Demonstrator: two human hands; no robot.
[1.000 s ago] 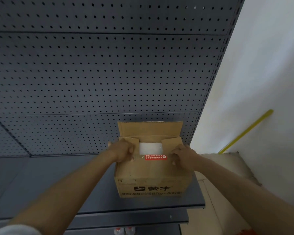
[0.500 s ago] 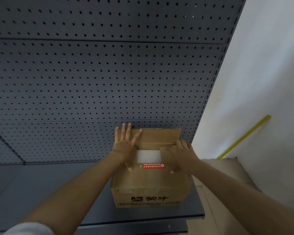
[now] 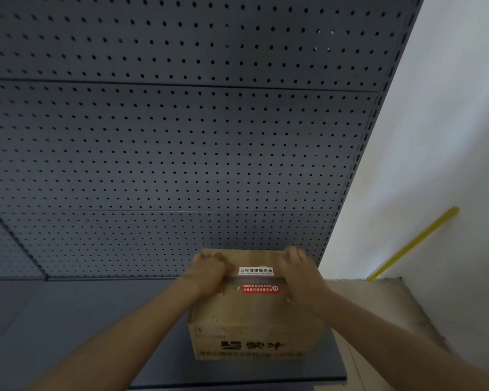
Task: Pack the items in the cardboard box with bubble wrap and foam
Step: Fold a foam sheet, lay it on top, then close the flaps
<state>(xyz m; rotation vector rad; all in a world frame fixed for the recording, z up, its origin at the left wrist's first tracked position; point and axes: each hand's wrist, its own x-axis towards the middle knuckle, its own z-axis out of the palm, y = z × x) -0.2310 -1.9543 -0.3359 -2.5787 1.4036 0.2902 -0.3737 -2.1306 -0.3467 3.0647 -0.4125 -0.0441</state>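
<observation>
Grey pegboard (image 3: 181, 150) fills the background, rising behind a dark grey shelf (image 3: 82, 320) whose right end meets a white wall (image 3: 449, 108). A yellow strip (image 3: 412, 244) leans slantwise against that wall, above a dusty concrete ledge (image 3: 384, 300) just beyond the shelf's right edge.

The box (image 3: 254, 320) sits on the shelf near its right end, close to the front edge, its back toward the pegboard. Its top flaps are folded down and meet along a seam across the lid; a white label (image 3: 256, 271) lies on the far flap and a red label (image 3: 260, 289) on the near one, either side of that seam. Dark printing runs along the front face.

Both hands are on the lid. The left hand (image 3: 209, 273) rests at the box's top left, fingers curled inward; it appears to press the flap, though motion blur keeps me from saying whether it grasps anything. The right hand (image 3: 301, 273) lies over the top right with fingers extended and slightly bent, pressing down on the flaps.
</observation>
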